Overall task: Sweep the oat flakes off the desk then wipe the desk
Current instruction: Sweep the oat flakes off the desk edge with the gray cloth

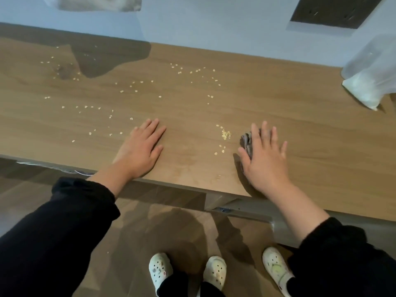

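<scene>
1. Oat flakes [226, 133]: pale and scattered across the desk [310, 129]. They lie thin and wide over its left half and middle, with one denser cluster just left of the cloth and a few near the front edge.
2. Cloth [246, 140]: dark and crumpled, lying on the desk beneath the right hand. Only its left side shows.
3. Right hand [265, 159]: palm down, fingers straight and spread. It presses the cloth against the wood rather than clutching it.
4. Left hand [141, 146]: palm down, fingers straight and close together, resting on bare wood near the front edge. It holds nothing.
5. Curtain [372, 71]: white and sheer, its hem reaching the desk at far right, well apart from the flakes.
6. Step in hand (judged): sweeping, at an early stage, since most flakes are on the desk. Wiping is not yet due.
7. Next move (judged): the cloth should be drawn under light, even pressure through the near cluster toward the front edge, so the flakes gather instead of scattering. The left hand could cup below the edge to catch them, or they will drop to the floor [171, 221]. Flakes near the wall call for a long reach.
</scene>
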The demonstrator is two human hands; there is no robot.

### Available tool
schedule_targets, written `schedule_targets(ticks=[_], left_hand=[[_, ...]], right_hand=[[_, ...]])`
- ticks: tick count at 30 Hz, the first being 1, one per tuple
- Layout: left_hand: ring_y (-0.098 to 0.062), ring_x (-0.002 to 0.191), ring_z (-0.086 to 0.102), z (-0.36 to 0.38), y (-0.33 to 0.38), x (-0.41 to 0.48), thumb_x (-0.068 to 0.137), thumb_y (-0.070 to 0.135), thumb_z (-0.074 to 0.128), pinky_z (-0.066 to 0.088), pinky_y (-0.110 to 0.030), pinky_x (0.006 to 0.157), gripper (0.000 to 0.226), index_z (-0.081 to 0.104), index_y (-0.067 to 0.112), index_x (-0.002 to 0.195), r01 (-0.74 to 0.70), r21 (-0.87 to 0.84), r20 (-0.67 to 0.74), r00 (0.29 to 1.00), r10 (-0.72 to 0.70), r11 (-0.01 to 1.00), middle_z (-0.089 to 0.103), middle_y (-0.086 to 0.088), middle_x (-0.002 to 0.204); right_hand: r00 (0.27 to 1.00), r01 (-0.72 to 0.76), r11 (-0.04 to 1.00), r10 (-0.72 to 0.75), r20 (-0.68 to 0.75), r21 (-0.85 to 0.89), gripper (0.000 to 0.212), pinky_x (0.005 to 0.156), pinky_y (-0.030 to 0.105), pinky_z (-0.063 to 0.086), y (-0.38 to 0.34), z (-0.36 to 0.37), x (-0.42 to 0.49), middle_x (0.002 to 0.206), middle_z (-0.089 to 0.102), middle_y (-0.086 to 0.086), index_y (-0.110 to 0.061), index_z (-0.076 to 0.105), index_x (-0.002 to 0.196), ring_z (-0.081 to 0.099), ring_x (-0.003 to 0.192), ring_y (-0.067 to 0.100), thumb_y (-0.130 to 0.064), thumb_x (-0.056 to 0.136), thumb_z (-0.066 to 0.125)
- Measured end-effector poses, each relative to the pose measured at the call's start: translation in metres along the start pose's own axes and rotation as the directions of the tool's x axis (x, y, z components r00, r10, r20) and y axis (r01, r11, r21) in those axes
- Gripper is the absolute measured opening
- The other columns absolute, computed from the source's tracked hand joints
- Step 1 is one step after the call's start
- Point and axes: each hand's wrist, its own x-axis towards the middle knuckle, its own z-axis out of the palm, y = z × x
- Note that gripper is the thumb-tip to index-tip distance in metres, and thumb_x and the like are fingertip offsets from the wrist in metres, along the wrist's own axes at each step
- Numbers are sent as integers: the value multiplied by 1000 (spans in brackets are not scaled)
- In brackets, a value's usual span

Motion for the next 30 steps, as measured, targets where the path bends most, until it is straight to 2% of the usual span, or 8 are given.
schedule_targets(ticks=[4,7,11,15,17,20,24,30], left_hand=[[-17,148,-4,6,-1,3,95,49,10,2,-39,120,64,11,24,154,53,70,1,999,-54,996,2,3,161],[-19,149,0,8,-5,4,89,52,7,5,-40,119,71,15,23,153,46,69,1,999,-46,997,6,2,161],[-20,149,4,9,-5,4,90,50,12,7,-41,119,69,18,22,153,40,61,-3,999,-40,997,9,2,161],[-20,148,7,8,-5,4,90,49,16,8,-42,119,68,21,21,153,50,44,-16,999,-49,998,13,2,160],[-20,148,7,9,-4,4,90,49,16,8,-41,118,68,22,22,152,55,47,-16,998,-54,997,14,2,160],[-17,149,4,9,-4,5,89,49,14,6,-40,119,69,19,23,153,70,48,-7,998,-69,996,8,5,160],[-17,149,3,9,-3,5,89,49,13,6,-40,120,69,17,24,153,79,62,-10,997,-78,995,6,6,160],[-17,148,3,10,-4,4,90,49,14,7,-40,120,68,19,24,153,65,57,-28,998,-64,996,7,6,159]], right_hand=[[989,-103,994,105,-100,23,58,120,51,3,8,13,30,163,-6,6,-20,7,156,-5,150,28,-37,104,24],[964,-193,976,208,-166,104,56,121,50,11,8,7,54,163,3,10,-13,13,155,2,149,32,-32,104,26],[989,14,996,0,-147,92,59,122,42,3,-40,15,61,163,0,10,-13,5,155,-2,150,30,-26,102,26],[961,269,960,-262,-89,75,58,119,36,-4,-59,14,61,163,-2,5,-15,9,155,-5,150,25,-22,102,31],[957,284,958,-280,-68,49,57,120,40,-1,-40,9,64,164,-1,2,-18,11,155,-4,150,22,-22,101,30],[985,154,985,-147,-92,78,57,122,47,5,-5,1,74,163,3,3,-19,16,155,2,150,23,-28,99,24],[988,92,990,-78,-136,102,53,122,44,8,-4,3,93,163,9,9,-14,22,154,5,150,28,-26,103,30],[948,312,947,-316,-48,-76,57,121,43,6,-2,3,72,163,0,3,-21,11,155,-2,150,24,-36,102,27]])
